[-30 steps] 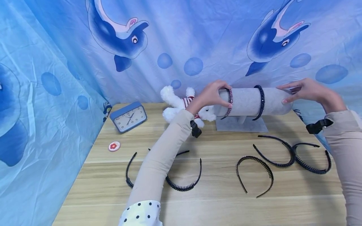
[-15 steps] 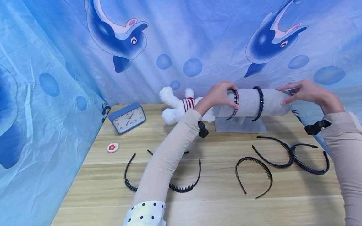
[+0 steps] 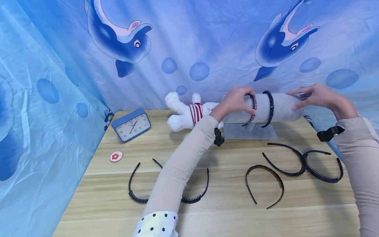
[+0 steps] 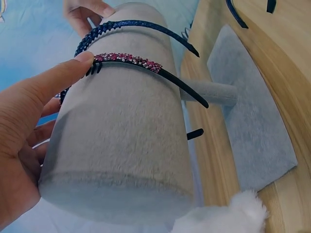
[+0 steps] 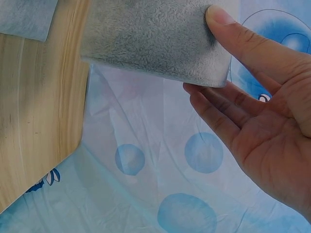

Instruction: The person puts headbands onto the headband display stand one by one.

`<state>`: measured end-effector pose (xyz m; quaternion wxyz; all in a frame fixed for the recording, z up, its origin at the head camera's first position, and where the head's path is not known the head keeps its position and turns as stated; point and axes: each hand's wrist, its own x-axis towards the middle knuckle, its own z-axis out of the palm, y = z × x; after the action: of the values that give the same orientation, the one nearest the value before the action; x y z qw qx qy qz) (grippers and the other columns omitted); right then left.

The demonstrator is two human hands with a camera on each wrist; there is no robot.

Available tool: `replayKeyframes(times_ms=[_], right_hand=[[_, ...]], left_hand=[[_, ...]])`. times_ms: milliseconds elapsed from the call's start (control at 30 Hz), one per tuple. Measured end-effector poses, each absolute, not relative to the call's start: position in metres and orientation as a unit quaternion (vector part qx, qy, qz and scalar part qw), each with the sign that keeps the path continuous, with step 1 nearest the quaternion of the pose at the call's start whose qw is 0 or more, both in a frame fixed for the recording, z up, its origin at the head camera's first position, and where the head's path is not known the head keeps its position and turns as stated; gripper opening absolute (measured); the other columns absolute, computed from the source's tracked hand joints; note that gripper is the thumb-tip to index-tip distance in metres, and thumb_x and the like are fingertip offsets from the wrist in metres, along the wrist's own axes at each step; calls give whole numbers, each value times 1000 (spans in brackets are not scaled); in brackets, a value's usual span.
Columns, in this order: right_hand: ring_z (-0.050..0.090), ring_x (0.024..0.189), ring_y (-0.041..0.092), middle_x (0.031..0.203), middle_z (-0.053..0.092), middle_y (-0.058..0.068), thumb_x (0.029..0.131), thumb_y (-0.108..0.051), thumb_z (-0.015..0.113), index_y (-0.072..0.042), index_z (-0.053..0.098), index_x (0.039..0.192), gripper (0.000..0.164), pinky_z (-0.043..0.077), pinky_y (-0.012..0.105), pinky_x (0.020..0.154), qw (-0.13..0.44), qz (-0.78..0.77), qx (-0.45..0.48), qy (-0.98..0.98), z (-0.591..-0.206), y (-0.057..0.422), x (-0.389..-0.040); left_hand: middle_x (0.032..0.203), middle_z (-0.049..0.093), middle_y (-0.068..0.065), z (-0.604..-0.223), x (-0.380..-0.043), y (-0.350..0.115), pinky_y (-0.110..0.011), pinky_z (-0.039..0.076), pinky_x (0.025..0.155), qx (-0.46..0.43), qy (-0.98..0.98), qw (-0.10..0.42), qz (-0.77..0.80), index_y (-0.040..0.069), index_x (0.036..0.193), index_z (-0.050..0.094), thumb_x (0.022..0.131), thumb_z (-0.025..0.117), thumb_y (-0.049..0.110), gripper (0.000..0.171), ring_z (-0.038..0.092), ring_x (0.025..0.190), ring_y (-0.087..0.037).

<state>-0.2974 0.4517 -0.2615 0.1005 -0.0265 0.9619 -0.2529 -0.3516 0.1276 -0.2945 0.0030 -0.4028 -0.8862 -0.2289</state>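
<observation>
A grey plush headband stand (image 3: 284,107), a horizontal roll on a post and flat base, stands at the back of the table. Around it sit a dark blue beaded headband (image 3: 270,107) and, left of that, a black headband with pink stones (image 4: 129,60). My left hand (image 3: 237,102) pinches the pink-stoned headband, its thumb on the stones in the left wrist view; the fingers reach behind the roll. At the roll's right end, my right hand (image 3: 321,95) holds it, with the thumb on the front and fingers behind (image 5: 267,97).
Several dark headbands lie on the table, including one at front right (image 3: 264,184) and a linked-looking pair (image 3: 303,163). A white plush toy (image 3: 183,113), a blue clock (image 3: 131,125) and a round flower badge (image 3: 116,156) sit to the left. A dolphin curtain (image 3: 189,39) hangs behind.
My left hand has slid the pink-stoned headband rightward along the roll, closer to the dark blue one. My right hand keeps its hold on the roll's end.
</observation>
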Motion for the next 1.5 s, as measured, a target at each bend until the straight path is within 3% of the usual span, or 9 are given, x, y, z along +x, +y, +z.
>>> replayKeyframes(times_ms=[633,867,1033,1233,1367,1500], right_hand=[[39,137,56,156,36,33,83,-37,85,-20,50,149,77,33,74,108,91,-250,-35,963,-266,452,-300],[37,138,57,156,36,33,83,-35,86,-20,50,149,77,32,74,109,89,-255,-36,962,-265,452,-299],[37,138,57,156,36,33,83,-36,85,-23,51,149,75,32,74,109,91,-254,-35,962,-264,452,-300],[36,139,57,157,35,33,84,-37,85,-25,50,150,75,31,75,109,100,-253,-33,962,-263,449,-302],[34,139,57,157,33,33,84,-38,85,-28,49,151,77,30,75,109,105,-253,-33,961,-263,449,-303],[33,140,57,157,33,32,85,-39,84,-29,48,151,77,30,76,109,107,-254,-33,961,-263,453,-301]], left_hand=[[152,52,16,-300,-342,156,-25,48,105,-372,-911,23,-176,35,148,50,81,77,63,77,52,136,-9],[153,51,17,-301,-338,162,-30,34,122,-367,-919,45,-138,37,153,44,83,72,67,80,52,137,-8],[154,50,15,-304,-339,164,-34,27,126,-359,-924,59,-115,38,155,40,84,68,70,83,47,142,-9],[164,34,15,-309,-333,159,-40,14,131,-344,-931,65,-102,38,161,24,86,61,74,91,29,154,-10],[167,28,13,-308,-330,146,-41,9,132,-364,-919,55,-142,35,163,19,87,63,71,94,23,156,-11],[167,31,9,-306,-328,121,-37,9,132,-406,-887,39,-215,28,162,27,89,72,58,91,26,156,-11]])
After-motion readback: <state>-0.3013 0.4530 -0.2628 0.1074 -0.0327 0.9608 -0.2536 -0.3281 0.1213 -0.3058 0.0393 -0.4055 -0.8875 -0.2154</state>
